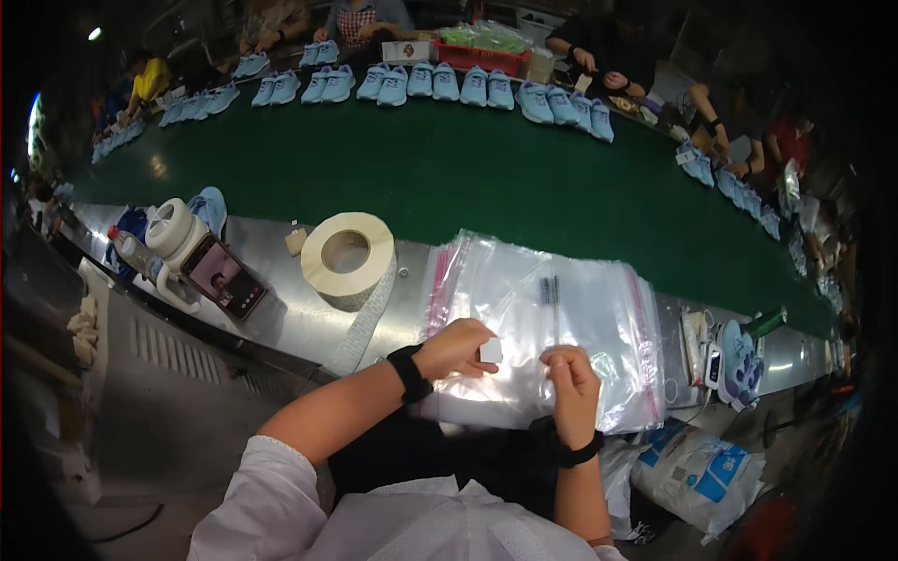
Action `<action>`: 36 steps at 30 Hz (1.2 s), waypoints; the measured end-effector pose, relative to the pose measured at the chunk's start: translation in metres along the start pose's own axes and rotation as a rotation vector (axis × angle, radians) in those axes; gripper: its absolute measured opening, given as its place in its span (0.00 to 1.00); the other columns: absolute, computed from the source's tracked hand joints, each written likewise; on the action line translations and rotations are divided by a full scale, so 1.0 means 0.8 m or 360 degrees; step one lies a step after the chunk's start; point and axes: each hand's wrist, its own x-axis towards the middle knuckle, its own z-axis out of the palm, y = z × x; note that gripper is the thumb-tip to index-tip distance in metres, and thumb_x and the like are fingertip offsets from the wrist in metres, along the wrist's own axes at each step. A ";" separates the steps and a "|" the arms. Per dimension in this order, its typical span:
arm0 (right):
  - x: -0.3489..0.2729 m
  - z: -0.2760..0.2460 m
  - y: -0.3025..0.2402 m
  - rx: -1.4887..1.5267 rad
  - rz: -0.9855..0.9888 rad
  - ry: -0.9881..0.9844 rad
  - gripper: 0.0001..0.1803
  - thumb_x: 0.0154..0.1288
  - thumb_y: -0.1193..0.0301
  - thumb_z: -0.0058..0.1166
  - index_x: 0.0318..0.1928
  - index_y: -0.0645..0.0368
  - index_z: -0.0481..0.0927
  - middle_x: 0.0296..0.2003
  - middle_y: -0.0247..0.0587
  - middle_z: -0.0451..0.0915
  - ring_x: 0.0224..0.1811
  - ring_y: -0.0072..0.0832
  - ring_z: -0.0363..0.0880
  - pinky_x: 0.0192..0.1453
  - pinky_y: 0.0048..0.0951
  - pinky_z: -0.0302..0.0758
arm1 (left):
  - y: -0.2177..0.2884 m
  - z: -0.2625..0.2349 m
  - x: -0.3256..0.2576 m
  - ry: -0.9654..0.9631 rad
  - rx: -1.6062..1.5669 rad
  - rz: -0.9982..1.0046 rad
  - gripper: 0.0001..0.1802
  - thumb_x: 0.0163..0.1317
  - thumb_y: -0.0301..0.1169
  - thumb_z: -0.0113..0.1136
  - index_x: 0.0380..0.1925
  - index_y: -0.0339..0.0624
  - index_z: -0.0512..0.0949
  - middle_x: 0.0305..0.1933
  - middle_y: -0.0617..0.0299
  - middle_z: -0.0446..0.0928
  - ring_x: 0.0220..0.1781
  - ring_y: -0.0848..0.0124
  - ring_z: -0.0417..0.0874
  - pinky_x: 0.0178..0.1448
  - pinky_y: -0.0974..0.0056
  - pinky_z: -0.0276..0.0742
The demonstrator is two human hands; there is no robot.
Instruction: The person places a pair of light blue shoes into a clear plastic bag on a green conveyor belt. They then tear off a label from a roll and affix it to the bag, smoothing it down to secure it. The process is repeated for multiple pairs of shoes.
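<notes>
A stack of clear plastic bags (599,299) with pink seal strips lies in front of me, partly over the table edge. My left hand (454,352) is over its near left part, fingers closed on a small white sticker (491,350). To its right, my right hand (572,379) is curled in a pinch above the bags; whatever its fingertips hold, if anything, is too small to make out. Left of the stack stands a large roll of off-white labels (372,245), its loose strip (363,332) trailing toward the near table edge.
Beyond the metal ledge (281,323) runs a green conveyor belt (412,159), with pairs of light-blue sneakers (382,86) along its far side and people working behind. A phone (223,276) leans on a white jug (176,229) at left. A blue-purple shoe (739,365) sits at right, above a white sack (697,477).
</notes>
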 end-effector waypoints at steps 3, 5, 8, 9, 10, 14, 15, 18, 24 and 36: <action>0.003 0.006 0.000 -0.0108 -0.0241 -0.0295 0.06 0.64 0.76 0.48 0.37 0.64 0.78 0.38 0.41 0.77 0.39 0.26 0.76 0.41 0.23 0.71 | 0.018 0.023 0.002 -0.0052 0.0120 -0.0103 0.18 0.65 0.34 0.46 0.48 0.32 0.67 0.34 0.56 0.72 0.43 0.60 0.83 0.40 0.62 0.83; -0.012 0.020 -0.005 -0.0103 -0.0089 -0.0481 0.11 0.63 0.74 0.51 0.46 0.63 0.75 0.43 0.47 0.77 0.44 0.34 0.77 0.46 0.27 0.73 | 0.007 0.023 0.013 -0.0236 -0.0062 -0.0132 0.21 0.66 0.37 0.46 0.51 0.32 0.66 0.38 0.53 0.73 0.46 0.58 0.81 0.44 0.58 0.82; -0.049 0.031 -0.009 -0.0548 -0.0365 -0.0547 0.28 0.53 0.69 0.62 0.54 0.62 0.69 0.46 0.49 0.76 0.48 0.41 0.76 0.51 0.34 0.72 | 0.008 0.020 -0.004 -0.0281 -0.0845 -0.0423 0.23 0.68 0.42 0.44 0.54 0.34 0.64 0.49 0.46 0.72 0.51 0.54 0.78 0.47 0.53 0.81; -0.055 0.035 -0.012 -0.0701 -0.0487 -0.0549 0.29 0.52 0.69 0.63 0.54 0.62 0.69 0.47 0.49 0.75 0.48 0.41 0.76 0.52 0.35 0.72 | 0.012 0.017 -0.020 -0.0287 -0.1019 -0.0479 0.24 0.69 0.43 0.43 0.55 0.35 0.64 0.52 0.44 0.71 0.53 0.52 0.77 0.48 0.51 0.81; -0.060 0.041 -0.017 -0.0854 -0.0618 -0.0553 0.30 0.51 0.68 0.63 0.54 0.61 0.69 0.48 0.49 0.75 0.49 0.41 0.75 0.52 0.36 0.71 | 0.016 0.016 -0.041 -0.0204 -0.1040 -0.0457 0.24 0.69 0.43 0.42 0.56 0.35 0.63 0.54 0.43 0.71 0.53 0.51 0.76 0.48 0.50 0.81; -0.069 0.063 0.009 -0.1012 -0.0830 -0.0400 0.26 0.51 0.68 0.61 0.52 0.59 0.72 0.45 0.49 0.76 0.45 0.41 0.77 0.46 0.36 0.74 | 0.029 0.015 -0.140 0.0017 -0.1025 -0.0220 0.23 0.71 0.40 0.39 0.59 0.36 0.62 0.59 0.41 0.68 0.56 0.49 0.75 0.47 0.49 0.81; -0.070 0.069 0.019 -0.1010 -0.0789 -0.0502 0.23 0.52 0.69 0.60 0.50 0.59 0.73 0.42 0.48 0.77 0.42 0.41 0.78 0.43 0.35 0.74 | 0.030 0.009 -0.164 0.0058 -0.1005 -0.0130 0.23 0.71 0.39 0.39 0.59 0.36 0.61 0.60 0.41 0.67 0.56 0.49 0.75 0.47 0.49 0.81; -0.068 0.068 0.034 -0.0817 -0.0470 -0.0658 0.13 0.57 0.72 0.56 0.43 0.60 0.74 0.35 0.46 0.78 0.33 0.40 0.79 0.34 0.31 0.74 | 0.011 -0.024 -0.215 0.0640 -0.0715 0.0294 0.21 0.69 0.35 0.43 0.58 0.35 0.64 0.58 0.43 0.69 0.54 0.51 0.77 0.47 0.53 0.82; -0.004 -0.044 0.012 0.0281 0.0441 0.0368 0.08 0.68 0.69 0.47 0.32 0.58 0.74 0.32 0.36 0.79 0.31 0.19 0.78 0.31 0.23 0.70 | -0.080 -0.078 -0.280 0.1709 -0.0633 0.0396 0.07 0.65 0.34 0.50 0.37 0.44 0.74 0.42 0.63 0.75 0.43 0.71 0.78 0.40 0.66 0.76; -0.071 -0.161 0.057 -0.1984 -0.0213 0.1041 0.22 0.47 0.75 0.59 0.46 0.63 0.70 0.50 0.53 0.69 0.54 0.48 0.67 0.56 0.40 0.65 | -0.204 -0.137 -0.224 0.1649 0.1008 0.0484 0.17 0.47 0.20 0.56 0.41 0.33 0.70 0.52 0.53 0.69 0.60 0.60 0.66 0.61 0.61 0.61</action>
